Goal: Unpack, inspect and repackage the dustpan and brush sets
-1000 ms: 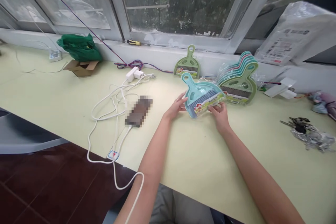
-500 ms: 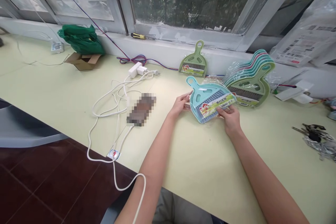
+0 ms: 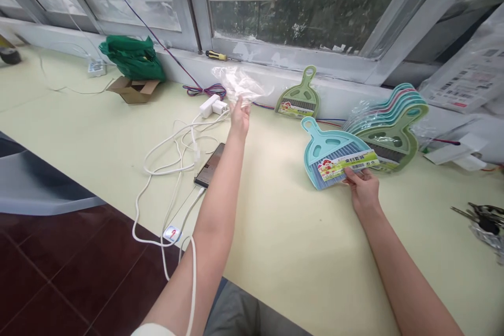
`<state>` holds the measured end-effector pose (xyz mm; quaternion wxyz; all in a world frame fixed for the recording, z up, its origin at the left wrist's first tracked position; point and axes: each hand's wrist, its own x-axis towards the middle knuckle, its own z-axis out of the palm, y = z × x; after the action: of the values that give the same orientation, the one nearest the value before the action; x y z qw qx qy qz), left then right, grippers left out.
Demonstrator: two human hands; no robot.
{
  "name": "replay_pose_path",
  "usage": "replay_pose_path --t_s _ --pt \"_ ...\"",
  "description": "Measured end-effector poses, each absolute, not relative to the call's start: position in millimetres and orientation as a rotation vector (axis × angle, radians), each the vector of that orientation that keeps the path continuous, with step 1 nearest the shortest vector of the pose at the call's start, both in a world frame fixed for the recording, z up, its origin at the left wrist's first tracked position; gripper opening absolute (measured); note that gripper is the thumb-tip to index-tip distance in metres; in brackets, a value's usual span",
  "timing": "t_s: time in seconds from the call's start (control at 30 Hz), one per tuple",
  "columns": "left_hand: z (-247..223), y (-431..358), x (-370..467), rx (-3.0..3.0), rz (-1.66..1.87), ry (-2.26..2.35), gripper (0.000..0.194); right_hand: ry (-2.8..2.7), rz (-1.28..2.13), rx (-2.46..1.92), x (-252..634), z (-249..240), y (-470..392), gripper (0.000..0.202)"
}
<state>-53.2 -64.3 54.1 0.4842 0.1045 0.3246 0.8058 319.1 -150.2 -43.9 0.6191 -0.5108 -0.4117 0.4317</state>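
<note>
My right hand [image 3: 363, 185] grips the lower right edge of a light blue dustpan and brush set [image 3: 333, 152] with a printed label band across its bristles. Out to the left, my left hand [image 3: 240, 114] pinches a crumpled clear plastic bag [image 3: 240, 84] above the table, near the window ledge. One green dustpan set [image 3: 301, 97] leans against the ledge between the hands. Behind the blue set stands a row of several wrapped dustpan sets [image 3: 397, 139], a green one in front. Part of a phone [image 3: 209, 168] shows beside my left forearm.
White charging cables [image 3: 157, 172] loop over the table's left part and cross my left forearm. A white adapter [image 3: 209, 106], an open cardboard box [image 3: 134, 90], a green bag [image 3: 132, 56] and a screwdriver [image 3: 216, 55] lie toward the back. Keys [image 3: 486, 220] rest at far right.
My left hand has left the blue dustpan set and moved left, now with the clear bag. The set is out of its wrapping, still in my right hand. The view has shifted slightly.
</note>
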Motion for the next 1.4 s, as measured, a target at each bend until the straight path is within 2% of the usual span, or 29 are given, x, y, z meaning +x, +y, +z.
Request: replay_pose_path --t_s 0.23,0.37,0.47,0.6,0.77,1.07,1.4 --pt "-3.7 -73.6 30.8 0.505 1.537 0.861 0.050 -0.925 0.980 -1.164 316.0 -43.1 -151.8 0.044" --pt "-32.4 -96.3 90.3 0.735 1.229 0.781 0.063 -0.861 0.987 -1.141 315.8 -41.5 -152.4 0.042" --pt "-45.2 -103.0 111.7 0.939 1.026 0.714 0.061 -0.847 0.982 -1.156 314.7 -40.8 -152.7 0.041" --pt "-55.1 -98.2 113.8 1.046 1.101 0.770 0.049 -0.868 0.951 -1.203 313.5 -41.2 -152.1 0.041" --pt "-50.6 -97.7 106.7 0.928 1.018 0.670 0.056 -0.881 0.928 -1.254 312.8 -41.7 -151.6 0.046" --pt "-34.8 -104.7 99.7 0.872 0.996 0.696 0.054 -0.882 0.935 -1.278 310.7 -40.9 -153.7 0.053" --pt "-35.0 -104.3 99.8 0.880 1.006 0.723 0.053 -0.937 0.929 -1.303 310.7 -40.5 -153.4 0.046"
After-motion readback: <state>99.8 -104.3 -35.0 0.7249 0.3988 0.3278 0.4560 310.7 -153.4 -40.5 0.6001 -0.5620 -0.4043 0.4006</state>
